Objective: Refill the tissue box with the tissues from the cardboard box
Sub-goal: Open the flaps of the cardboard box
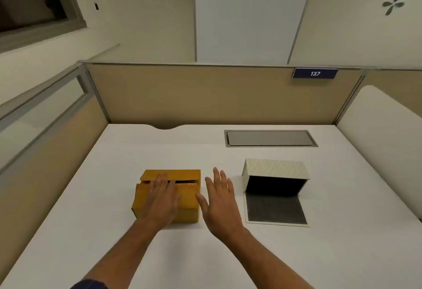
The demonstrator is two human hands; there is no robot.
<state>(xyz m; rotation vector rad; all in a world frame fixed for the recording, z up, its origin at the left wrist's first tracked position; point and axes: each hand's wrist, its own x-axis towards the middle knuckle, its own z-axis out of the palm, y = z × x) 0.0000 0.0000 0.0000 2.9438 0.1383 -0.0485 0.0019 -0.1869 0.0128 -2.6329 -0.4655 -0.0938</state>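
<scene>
Squarely under left hand [161, 199]: cardboard box [189, 206]

Even, soft overhead light on the white desk [228, 254] (faint shadows), wide-angle bending toward the edges.

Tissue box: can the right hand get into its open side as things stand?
Probably yes. The right hand hovers open and empty just left of the tissue box, whose open side faces the person with the flap down; nothing lies between.
</scene>
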